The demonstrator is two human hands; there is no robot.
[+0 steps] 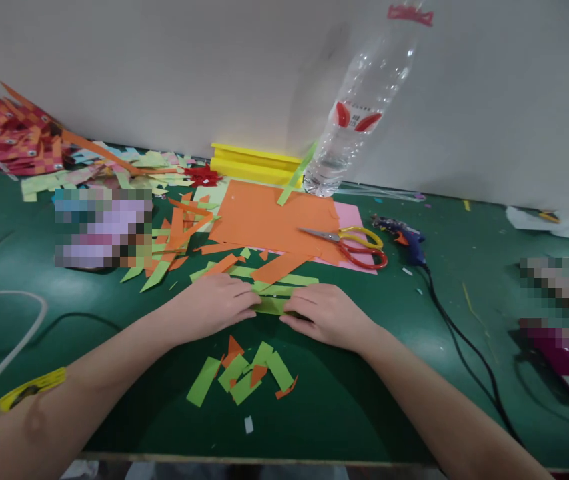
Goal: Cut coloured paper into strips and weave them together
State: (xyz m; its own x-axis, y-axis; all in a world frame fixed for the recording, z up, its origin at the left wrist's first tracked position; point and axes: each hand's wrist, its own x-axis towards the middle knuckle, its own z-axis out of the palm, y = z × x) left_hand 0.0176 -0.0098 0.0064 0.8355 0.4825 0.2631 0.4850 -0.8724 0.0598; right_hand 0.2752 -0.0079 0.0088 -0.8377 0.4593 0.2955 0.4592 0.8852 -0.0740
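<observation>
My left hand (219,301) and my right hand (328,313) face each other low over the table, fingers closed on the two ends of a green paper strip (271,306). Just beyond the strip lie more green strips and an orange paper strip (284,268). Scissors (340,239) with yellow and red handles rest on orange paper sheets (264,213), the blades pointing left. Between my forearms, small cut pieces of green paper (203,381) and orange paper are scattered on the green tabletop.
A tilted plastic bottle (349,120) stands by the wall beside a yellow folded piece (254,163). To the right lies a blue glue gun (409,243) with a black cable (457,323). Orange-red woven paper pieces (14,137) and scraps fill the far left.
</observation>
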